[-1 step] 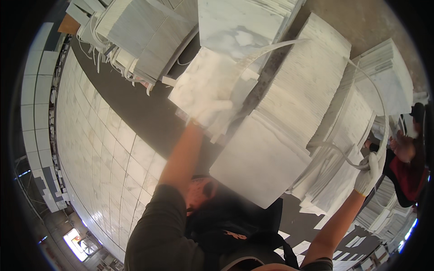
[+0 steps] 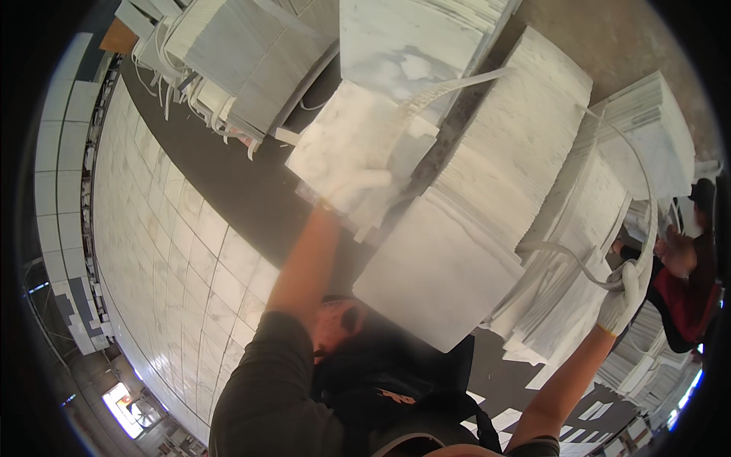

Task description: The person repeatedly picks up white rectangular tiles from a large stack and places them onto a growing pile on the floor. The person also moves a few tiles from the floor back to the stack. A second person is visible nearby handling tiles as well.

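- Head view, nearest: orange marking (image 2: 397,397) on the dark apron (image 2: 358,369) is illegible; no brand reads.
- Left hand (image 2: 352,186) lies against a white slab (image 2: 339,114); glove and stone blend, so finger closure cannot be told.
- Right hand (image 2: 626,295) curls around a pale strap (image 2: 569,257), beside uneven tiles (image 2: 544,316). Likely hazard: a hard pull snags edges, chipping or toppling tiles.
- Beyond, a co-worker (image 2: 689,293) stands near; a strap whipping free could strike them.

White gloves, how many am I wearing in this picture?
2. One glove is on your left hand, in front of a pale marbled tile and blurring into it; the other is on your right hand, which grips a curved strap.
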Demonstrator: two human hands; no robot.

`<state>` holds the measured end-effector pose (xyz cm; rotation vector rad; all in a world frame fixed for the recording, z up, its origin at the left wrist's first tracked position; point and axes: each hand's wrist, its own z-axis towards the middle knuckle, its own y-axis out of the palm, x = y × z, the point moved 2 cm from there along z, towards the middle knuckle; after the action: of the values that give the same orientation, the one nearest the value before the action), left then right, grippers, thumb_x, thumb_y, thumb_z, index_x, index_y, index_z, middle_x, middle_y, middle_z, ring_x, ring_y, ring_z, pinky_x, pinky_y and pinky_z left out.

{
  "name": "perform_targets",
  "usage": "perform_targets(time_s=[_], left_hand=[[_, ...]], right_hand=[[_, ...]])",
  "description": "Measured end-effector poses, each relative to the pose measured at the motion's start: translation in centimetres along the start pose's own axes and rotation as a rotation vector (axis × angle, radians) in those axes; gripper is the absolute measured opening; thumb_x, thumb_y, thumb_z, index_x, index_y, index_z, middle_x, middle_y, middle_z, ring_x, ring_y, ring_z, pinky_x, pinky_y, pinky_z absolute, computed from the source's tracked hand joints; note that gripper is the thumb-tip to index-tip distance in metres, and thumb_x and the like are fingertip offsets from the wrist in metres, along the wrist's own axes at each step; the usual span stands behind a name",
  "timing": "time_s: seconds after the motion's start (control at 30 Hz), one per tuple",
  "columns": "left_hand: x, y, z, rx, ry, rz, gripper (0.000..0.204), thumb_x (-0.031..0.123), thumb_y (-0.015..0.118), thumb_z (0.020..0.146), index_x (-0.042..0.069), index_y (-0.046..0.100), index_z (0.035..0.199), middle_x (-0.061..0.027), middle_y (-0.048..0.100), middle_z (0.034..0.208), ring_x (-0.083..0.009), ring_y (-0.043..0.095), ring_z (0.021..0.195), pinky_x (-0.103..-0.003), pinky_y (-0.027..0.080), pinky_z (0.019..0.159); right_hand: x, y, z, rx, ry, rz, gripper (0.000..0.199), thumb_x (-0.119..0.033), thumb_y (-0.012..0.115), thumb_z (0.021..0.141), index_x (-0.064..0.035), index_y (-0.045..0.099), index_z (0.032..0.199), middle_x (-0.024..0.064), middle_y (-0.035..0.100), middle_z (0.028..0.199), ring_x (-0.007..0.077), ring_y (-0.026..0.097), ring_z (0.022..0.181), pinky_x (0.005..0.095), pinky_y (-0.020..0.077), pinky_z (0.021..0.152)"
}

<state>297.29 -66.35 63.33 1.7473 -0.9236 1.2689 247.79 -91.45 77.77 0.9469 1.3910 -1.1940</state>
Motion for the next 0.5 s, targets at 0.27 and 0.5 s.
perform_targets(time_s=[0.27, 0.5], left_hand=[[5.7, -9.8, -1.9, 0.295, 0.345, -0.456, 0.022, 0.016, 0.077, 0.087, 0.005, 0.063, 0.101, -0.0075, 0.069, 0.094, -0.0213, 0.064, 0.096, -0.042, 0.05, 0.094], [-6.7, -19.2, -6.9, 0.815, 0.047, -0.706, 0.029, 0.021, 0.07, 0.094, 0.002, 0.065, 0.115, -0.0093, 0.069, 0.104, -0.0232, 0.066, 0.1, -0.038, 0.052, 0.093]], right_hand=[[-10.6, 5.0, -1.2, -0.081, -0.237, 0.005, 0.082, -0.019, 0.075, 0.078, 0.009, 0.042, 0.147, 0.0064, 0.059, 0.088, 0.0134, 0.056, 0.072, 0.0243, 0.0458, 0.067], [-20.9, 12.4, -1.0, -0.128, -0.601, -0.329, 0.066, 0.001, 0.069, 0.074, 0.0088, 0.052, 0.137, 0.0137, 0.065, 0.103, 0.0216, 0.06, 0.085, 0.0331, 0.0516, 0.082]])
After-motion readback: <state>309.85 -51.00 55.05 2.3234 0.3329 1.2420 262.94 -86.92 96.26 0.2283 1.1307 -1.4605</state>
